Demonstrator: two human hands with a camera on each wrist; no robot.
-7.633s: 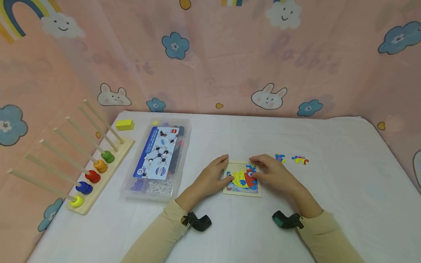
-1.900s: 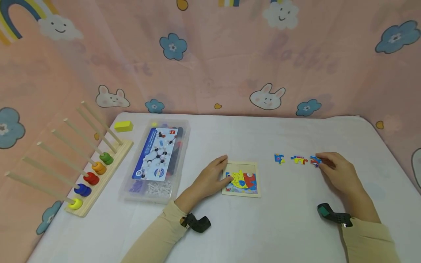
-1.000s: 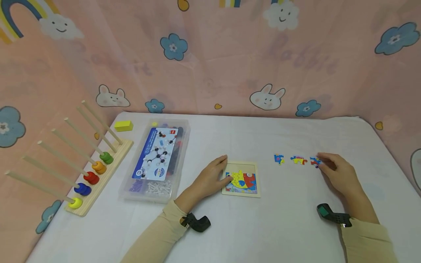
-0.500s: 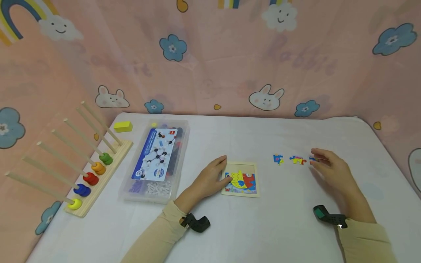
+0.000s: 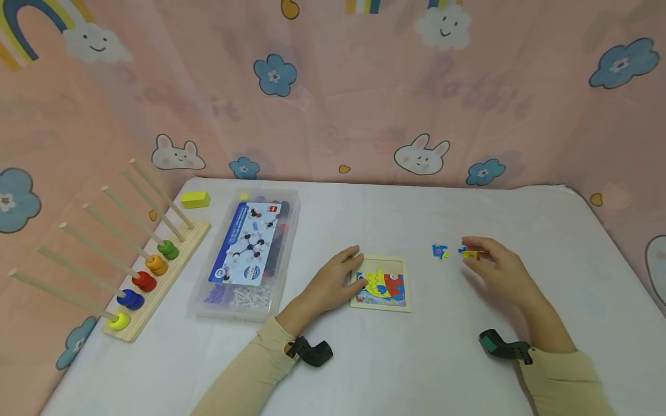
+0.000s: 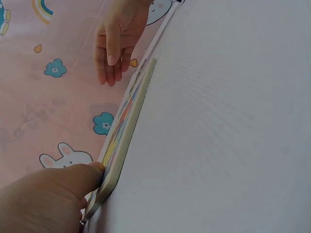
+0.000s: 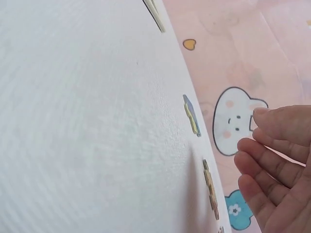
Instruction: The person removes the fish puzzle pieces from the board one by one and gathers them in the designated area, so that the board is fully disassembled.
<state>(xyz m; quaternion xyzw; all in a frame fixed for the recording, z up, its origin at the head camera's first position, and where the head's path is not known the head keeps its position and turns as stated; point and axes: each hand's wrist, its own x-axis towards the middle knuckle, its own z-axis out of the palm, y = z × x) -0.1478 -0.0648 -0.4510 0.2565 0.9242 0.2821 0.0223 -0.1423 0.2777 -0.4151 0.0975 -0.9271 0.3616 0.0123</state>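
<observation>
A square wooden jigsaw puzzle board [image 5: 382, 308] lies on the white table, its lower part filled with colourful pieces and its upper strip bare wood. My left hand [image 5: 328, 286] holds the board's left side, the thumb [image 6: 80, 179] on top. Right of the board lie loose puzzle pieces: a blue one [image 5: 440, 252] and a yellow-red one [image 5: 470, 253]. Over the second hovers my right hand [image 5: 502, 268], partly covering it. In the right wrist view that hand [image 7: 279, 170] has loosely bent fingers, holds nothing, and a third piece [image 7: 221, 229] shows at the bottom edge.
Left of the hands stands a clear plastic box [image 5: 241, 254] of molecule-model parts. Beyond it are a wooden peg stand [image 5: 156, 277] with coloured rings and a yellow block [image 5: 195, 200]. A pink patterned cloth [image 5: 333, 104] hangs behind the table.
Earlier the right hand was at the board, then set a piece down at the row's right end. It has since released that piece and moved left over the middle one. The left hand stays.
</observation>
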